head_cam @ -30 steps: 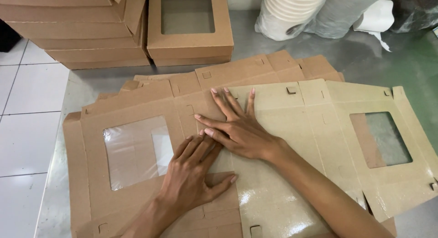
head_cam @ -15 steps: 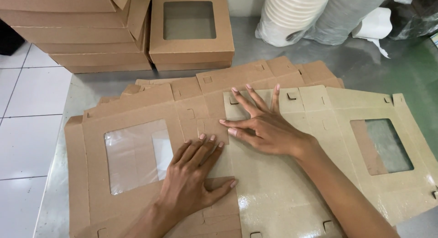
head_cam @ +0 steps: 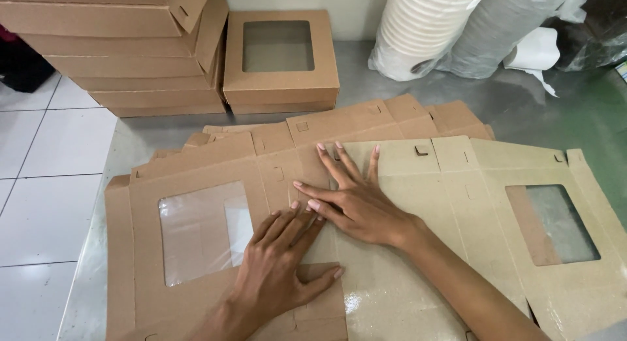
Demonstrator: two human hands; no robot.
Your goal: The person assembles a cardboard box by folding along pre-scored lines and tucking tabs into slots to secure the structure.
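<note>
Both hands, left hand point(head_cam: 277, 276) and right hand point(head_cam: 356, 200), press open-fingered on the unfolded window-box blank point(head_cam: 405, 249); one finished window box point(head_cam: 281, 60) sits at twelve o'clock.

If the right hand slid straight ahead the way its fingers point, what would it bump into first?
Probably the assembled windowed box at the table's back. The right hand lies flat on the unfolded cardboard sheet, fingers aimed up and slightly left; only flat cardboard lies between, though depth is uncertain.
</note>
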